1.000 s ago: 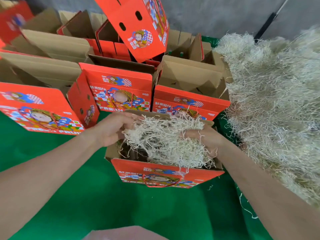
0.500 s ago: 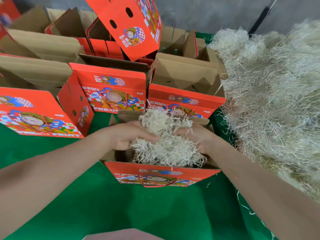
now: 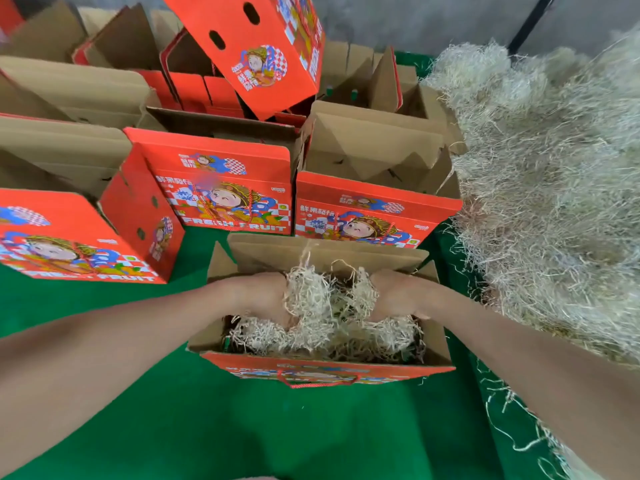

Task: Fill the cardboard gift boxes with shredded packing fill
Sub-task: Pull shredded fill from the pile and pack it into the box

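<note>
Left grip (image 3: 258,296) and right grip (image 3: 398,294), a person's two bare hands, are sunk side by side into a mound of pale, crinkled shredded paper fill (image 3: 322,327). The fingers are buried in the strands, so I cannot tell whether they clutch the fill or press it flat.

The fill sits inside the nearest box, an open brown-cardboard gift box with a red printed front (image 3: 329,370) and a red cord handle (image 3: 317,382). It stands on a green cloth-covered worktop (image 3: 277,427). Shreds reach from wall to wall, heaped highest between the hands and lower toward the near corners.

The step in hand appears to be bedding the fill down. It would go best by pushing down and outward toward the near corners so the layer lies even. Strands should be kept inside the rim, since loose ends stand up against the raised back flap (image 3: 325,251).

Room is tight behind. A red gift box with its lid flap folded over (image 3: 221,188) and an open red gift box showing no fill (image 3: 377,199) stand just beyond the back flap. To the right, a large loose heap of the same pale fill (image 3: 554,202) lies near the box's right wall, with stray strands on the cloth. To the left and toward the viewer only green cloth lies, giving the forearms room to draw back.
</note>
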The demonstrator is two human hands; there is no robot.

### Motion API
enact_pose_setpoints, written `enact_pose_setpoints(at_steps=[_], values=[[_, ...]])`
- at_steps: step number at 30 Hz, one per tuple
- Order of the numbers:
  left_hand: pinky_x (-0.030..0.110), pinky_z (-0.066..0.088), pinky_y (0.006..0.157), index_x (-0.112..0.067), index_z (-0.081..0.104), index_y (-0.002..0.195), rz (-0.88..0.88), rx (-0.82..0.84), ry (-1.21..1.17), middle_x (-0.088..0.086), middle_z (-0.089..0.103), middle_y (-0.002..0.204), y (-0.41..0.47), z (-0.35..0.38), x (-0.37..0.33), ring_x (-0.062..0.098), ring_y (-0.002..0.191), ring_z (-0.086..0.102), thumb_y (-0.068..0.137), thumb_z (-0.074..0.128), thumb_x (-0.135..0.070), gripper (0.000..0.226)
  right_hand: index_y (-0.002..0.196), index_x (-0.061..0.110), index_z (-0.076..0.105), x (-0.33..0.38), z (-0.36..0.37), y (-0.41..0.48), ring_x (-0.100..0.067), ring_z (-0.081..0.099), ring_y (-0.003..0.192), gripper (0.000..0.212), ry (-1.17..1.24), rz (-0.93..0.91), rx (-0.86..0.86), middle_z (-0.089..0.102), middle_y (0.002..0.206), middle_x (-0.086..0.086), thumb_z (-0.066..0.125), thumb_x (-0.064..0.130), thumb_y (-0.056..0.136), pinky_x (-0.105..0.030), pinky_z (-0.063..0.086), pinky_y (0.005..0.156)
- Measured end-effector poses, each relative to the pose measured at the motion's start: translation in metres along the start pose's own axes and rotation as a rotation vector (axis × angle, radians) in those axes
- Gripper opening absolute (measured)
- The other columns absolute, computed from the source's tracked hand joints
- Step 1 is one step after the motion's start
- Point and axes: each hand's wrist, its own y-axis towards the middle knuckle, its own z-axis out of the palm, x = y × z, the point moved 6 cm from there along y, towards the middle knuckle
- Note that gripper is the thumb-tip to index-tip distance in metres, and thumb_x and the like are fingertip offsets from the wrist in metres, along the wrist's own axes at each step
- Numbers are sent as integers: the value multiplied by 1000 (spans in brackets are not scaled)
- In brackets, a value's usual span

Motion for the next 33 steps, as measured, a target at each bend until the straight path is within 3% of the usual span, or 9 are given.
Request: enact_pose_setpoints(at_steps=[2,5,8,11,17,20,23,27,33], values=[[17,28,37,-7,54,109,-34,59,143,-3,42,64,9,7,-5,8,51,39,86,63,-30,34,67,3,46,10,1,10,-12,32,49,23,-188,-11,-19,37,60,-3,46,0,90,-12,24,34],[18,36,47,-4,54,113,-91,141,345,-2,42,70,21,17,1,10,56,38,91,55,-22,28,57,9,37,14,11,38,-15,33,51,36,-416,14,67,35,60,-4,39,-3,91,-23,32,46],[21,45,70,0,54,121,-124,266,498,9,59,99,35,30,15,15,74,44,96,45,-15,30,86,-1,58,13,19,64,-22,48,72,21,-559,22,171,50,79,-5,42,9,95,-30,39,69],[28,40,79,-6,52,129,-100,301,551,7,55,108,48,40,13,17,86,44,97,45,-28,39,125,4,52,17,27,84,-29,52,108,36,-574,28,208,52,126,-13,44,23,96,-34,39,86],[29,37,96,-1,39,137,-133,249,344,13,46,137,64,46,20,27,118,49,94,46,-46,63,133,6,44,-1,50,96,-28,49,114,44,-570,86,408,45,136,-10,43,32,98,-33,40,93],[27,41,86,0,42,133,-84,205,222,12,53,125,62,40,19,26,105,53,85,60,-48,70,126,8,53,-3,51,90,-26,52,112,50,-571,39,419,56,121,-5,42,46,96,-33,40,94],[28,40,77,-1,47,125,-110,107,55,7,50,104,60,32,26,20,90,49,90,51,-12,37,101,9,63,11,45,76,-24,53,82,33,-745,-97,394,53,79,0,44,35,98,-32,40,77],[25,38,70,-13,48,111,-60,78,225,0,46,87,52,28,30,13,72,43,90,46,-10,21,131,5,48,36,55,67,-27,54,113,38,-855,-289,341,54,128,-11,46,21,97,-36,45,92],[28,41,73,-1,52,120,155,386,741,14,54,120,47,55,-6,20,80,43,95,44,-10,29,144,11,28,61,82,92,-30,40,128,51,-854,-333,300,30,148,-13,43,16,96,-39,39,99]])
